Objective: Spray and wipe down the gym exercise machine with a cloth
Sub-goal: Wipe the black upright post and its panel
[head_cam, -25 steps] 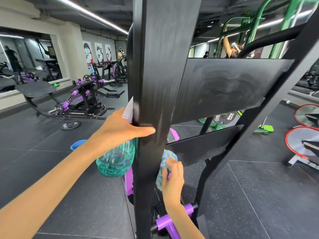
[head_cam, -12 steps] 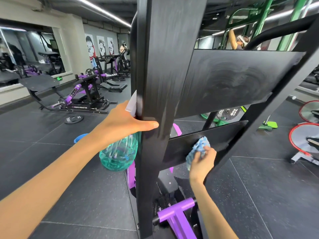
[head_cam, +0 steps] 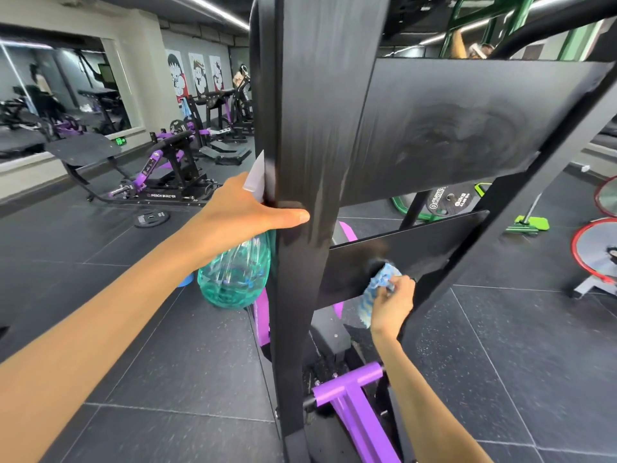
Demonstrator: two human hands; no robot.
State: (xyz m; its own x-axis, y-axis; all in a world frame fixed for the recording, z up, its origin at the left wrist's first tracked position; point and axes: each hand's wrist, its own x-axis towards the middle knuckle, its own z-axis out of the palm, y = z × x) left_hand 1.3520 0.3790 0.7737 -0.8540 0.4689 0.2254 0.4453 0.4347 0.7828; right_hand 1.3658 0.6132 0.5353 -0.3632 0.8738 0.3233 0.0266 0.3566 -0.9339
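We are looking at the black upright point(head_cam: 310, 162) of the exercise machine, which fills the middle of the view from top to bottom. Our left hand point(head_cam: 240, 212) is wrapped round its left edge, the thumb laid flat across the front face (the fingers are hidden behind the post). From that same hand hangs a teal spray bottle point(head_cam: 233, 275), gripped at the neck, its white trigger head point(head_cam: 255, 177) sticking up above the knuckles and touching the upright.

To the right of the upright, our right hand point(head_cam: 392, 302) pinches a bunched blue-and-white cloth point(head_cam: 380, 285) between thumb and curled fingers. It presses the cloth against the lower edge of the lower cross plate point(head_cam: 417, 248), near the plate's left end. Above it, the upper panel point(head_cam: 450, 128) shows hazy swirled smears, and streaks run down the upright's face.

A purple tube point(head_cam: 347, 392) of the frame lies below the right forearm. On the dark tiled floor point(head_cam: 167, 345) to the left stand a purple-and-black machine point(head_cam: 160, 182) and a loose weight plate point(head_cam: 152, 218), with a wall mirror point(head_cam: 50, 95) behind them.
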